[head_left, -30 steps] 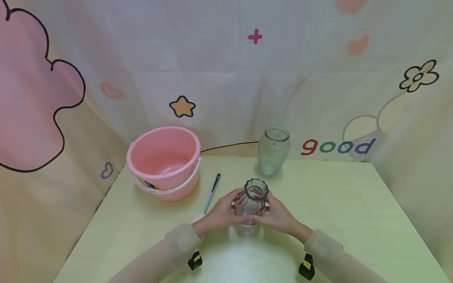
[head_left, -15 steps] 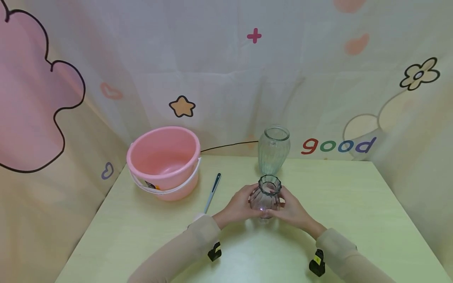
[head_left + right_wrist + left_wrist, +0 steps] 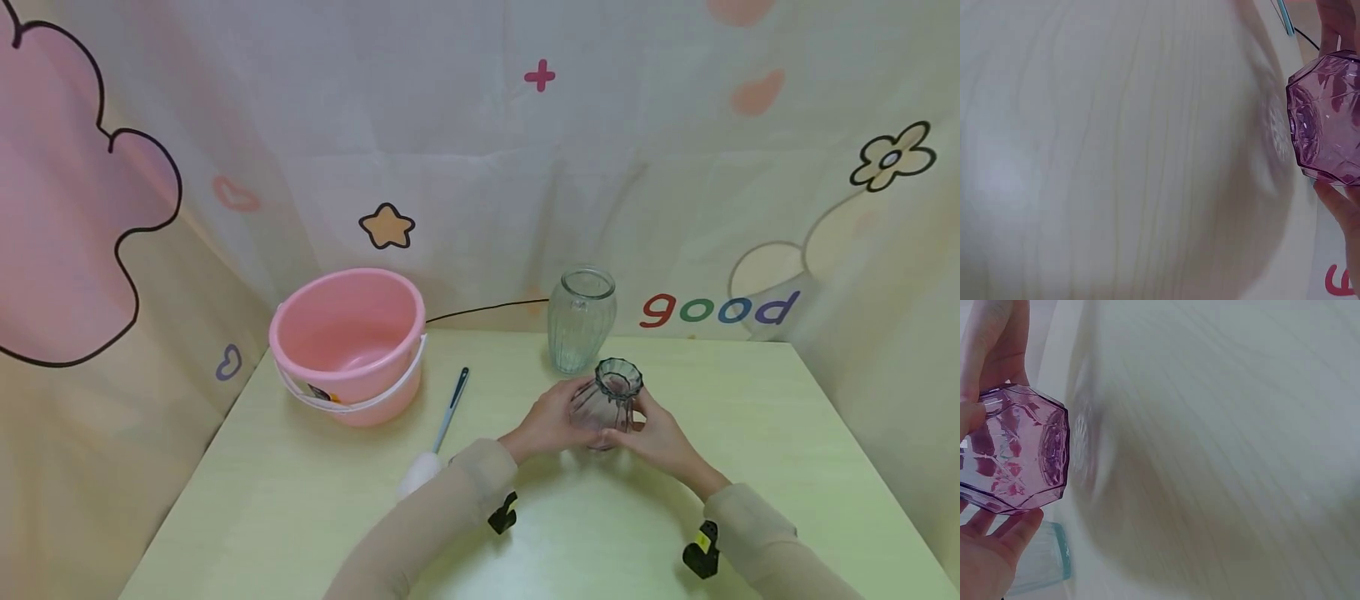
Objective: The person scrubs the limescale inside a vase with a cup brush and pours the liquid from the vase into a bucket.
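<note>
A small glass vase (image 3: 602,408), purplish with a dark scalloped rim, is held between both hands right of the table's middle. My left hand (image 3: 553,418) grips its left side, and my right hand (image 3: 663,437) grips its right side, thumbs toward me. In the left wrist view the faceted purple base of the vase (image 3: 1019,450) hangs close over the table, a pale reflection beneath it. From the right wrist view the same vase (image 3: 1329,122) shows fingers on opposite sides. Behind it stands a taller clear greenish glass vase (image 3: 581,325), upright.
A pink bucket (image 3: 352,396) with a white handle stands at the back left. Between it and my left forearm lies a long blue-handled tool (image 3: 452,408) with a white head, partly behind the sleeve. A printed curtain (image 3: 480,167) hangs behind the table (image 3: 750,433).
Both hands have carried the purple vase to the right and slightly away from me, in front of the taller vase and then to its right. The tool's white head has come into fuller view.
</note>
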A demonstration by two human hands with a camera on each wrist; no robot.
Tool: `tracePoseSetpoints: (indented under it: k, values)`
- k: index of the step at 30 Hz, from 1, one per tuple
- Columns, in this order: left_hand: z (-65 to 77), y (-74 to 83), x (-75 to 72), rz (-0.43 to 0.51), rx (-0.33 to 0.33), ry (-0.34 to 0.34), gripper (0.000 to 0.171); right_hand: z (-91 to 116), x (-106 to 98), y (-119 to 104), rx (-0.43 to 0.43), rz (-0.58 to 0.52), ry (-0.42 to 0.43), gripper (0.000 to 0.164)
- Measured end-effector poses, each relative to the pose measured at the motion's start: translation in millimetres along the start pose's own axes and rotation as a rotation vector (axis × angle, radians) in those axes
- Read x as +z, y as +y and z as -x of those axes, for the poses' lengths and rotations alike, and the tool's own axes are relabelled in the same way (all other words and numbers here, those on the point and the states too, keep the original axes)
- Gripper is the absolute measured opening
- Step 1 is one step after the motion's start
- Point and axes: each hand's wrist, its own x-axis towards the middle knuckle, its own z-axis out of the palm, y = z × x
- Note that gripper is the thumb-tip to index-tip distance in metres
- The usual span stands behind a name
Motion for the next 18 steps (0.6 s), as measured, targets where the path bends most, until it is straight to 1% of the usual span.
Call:
tracePoseSetpoints:
  k: [5,9,11,18]
  values:
    - [-14.3,6.3,13.1,0.012,-0.025,-0.011,0.077,3.6,-12.6,8.8,0.008,0.033,0.012,0.079]
    - [-24.9,13.5,22.7,0.02,-0.055,-0.038,0.079,6.5,-23.5,16.5,0.03,0.052,0.022,0.079]
    - [-29.2,16.5,26.7,0.021,-0.073,-0.039,0.08,7.7,-27.8,20.0,0.037,0.06,0.029,0.078]
    - [-40.4,24.8,38.2,0.048,-0.082,-0.015,0.076,10.7,-37.9,30.4,0.068,0.056,0.043,0.08]
